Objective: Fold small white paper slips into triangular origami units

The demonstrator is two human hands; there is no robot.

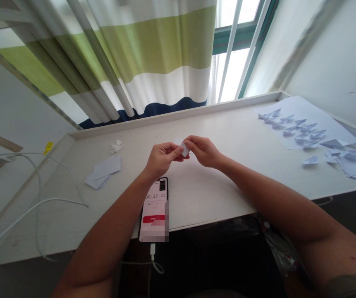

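Note:
A small folded piece of white paper (185, 150) is held up over the middle of the table, between both hands. My left hand (163, 156) pinches it from the left, thumb on top. From the right, my right hand (204, 150) grips its upper edge with thumb and fingers closed. Part of the paper is hidden behind the fingers. At the right, several folded paper boats (302, 127) stand in rows on a large white sheet (298, 105). A stack of blank paper pieces (107, 167) lies on the left.
A phone (154, 211) showing a timer lies below my left wrist, with a charging cable (153, 252) at its lower end. Crumpled paper (116, 146) sits behind the stack. White cables (41, 203) cross the table's left side. A raised ledge (178, 112) runs along the back.

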